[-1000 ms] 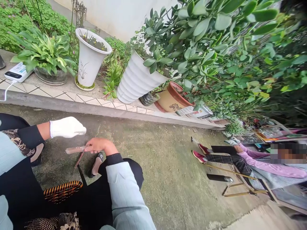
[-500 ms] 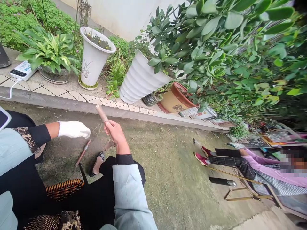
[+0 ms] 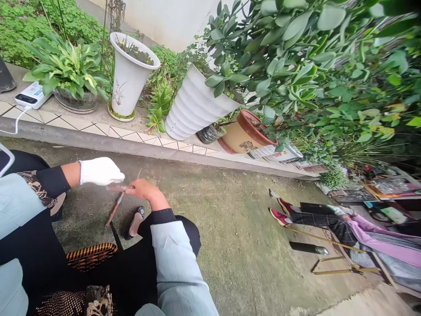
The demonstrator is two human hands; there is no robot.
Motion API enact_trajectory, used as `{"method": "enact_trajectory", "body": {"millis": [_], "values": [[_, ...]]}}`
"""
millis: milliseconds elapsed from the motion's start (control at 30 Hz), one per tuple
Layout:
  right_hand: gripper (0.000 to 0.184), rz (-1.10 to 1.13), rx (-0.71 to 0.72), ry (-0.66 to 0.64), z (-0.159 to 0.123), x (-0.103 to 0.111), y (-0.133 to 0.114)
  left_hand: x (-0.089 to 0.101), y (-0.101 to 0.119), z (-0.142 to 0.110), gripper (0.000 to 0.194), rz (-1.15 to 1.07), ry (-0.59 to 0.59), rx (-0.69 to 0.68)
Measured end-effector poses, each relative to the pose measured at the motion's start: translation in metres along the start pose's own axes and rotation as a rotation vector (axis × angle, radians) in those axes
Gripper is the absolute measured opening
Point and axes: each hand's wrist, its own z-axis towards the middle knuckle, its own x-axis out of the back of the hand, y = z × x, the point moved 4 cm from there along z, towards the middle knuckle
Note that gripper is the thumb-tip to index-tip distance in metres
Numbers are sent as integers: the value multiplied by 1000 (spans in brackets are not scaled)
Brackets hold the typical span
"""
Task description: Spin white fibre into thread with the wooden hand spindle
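Observation:
My left hand [image 3: 101, 171] wears a white knitted glove; its fingers are closed in a pinch, where the earlier frame shows a thin thread. That thread is too fine to make out now. My bare right hand [image 3: 143, 188] is closed on a pale brown stick [image 3: 115, 188], blurred by motion, that points left to just below the glove. Directly beneath both hands is a reddish-brown rod [image 3: 113, 214] with a greyish band near its upper end, slanting above a dark narrow bar. An orange-and-black woven basket [image 3: 92, 256] lies lower, by my lap.
A tiled ledge [image 3: 131, 137] runs ahead with a white flowerpot [image 3: 131, 83], a ribbed white planter [image 3: 197, 105], a brown pot [image 3: 245, 136] and a power bank [image 3: 33, 95] with a cable. A seated person [image 3: 342, 224] in pink sleeves is at right, beside a black cylinder [image 3: 307, 248].
My right hand has lowered and swung the stick from upright to pointing left, toward the glove. My left hand stays nearly in place. The seated person's arm has shifted.

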Motion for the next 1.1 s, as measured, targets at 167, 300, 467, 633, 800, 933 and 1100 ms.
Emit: {"method": "enact_trajectory", "body": {"millis": [167, 300, 467, 633, 800, 933, 1100], "values": [[28, 399, 223, -329, -12, -9, -16, 12, -3, 1, 13, -113, 48, 0], [31, 767, 415, -241, -33, 9, -16, 4, -15, 5, 24, -601, 51, 150], [34, 1180, 294, 450, -44, 44, 22, -15, -12, 9, 33, -944, -29, 237], [29, 935, -45, 688, -29, 43, 49, 1, -1, 9, 25, -770, -21, 177], [27, 289, -203, 673, -18, 36, 41, 14, 5, 7, 27, -488, -3, 155], [25, 141, -73, 296, -4, 10, 20, 11, 5, 3, 25, -320, -9, 133], [26, 445, 211, -294, -6, -19, -11, 13, -6, 0, 23, -363, 18, 134]]}}
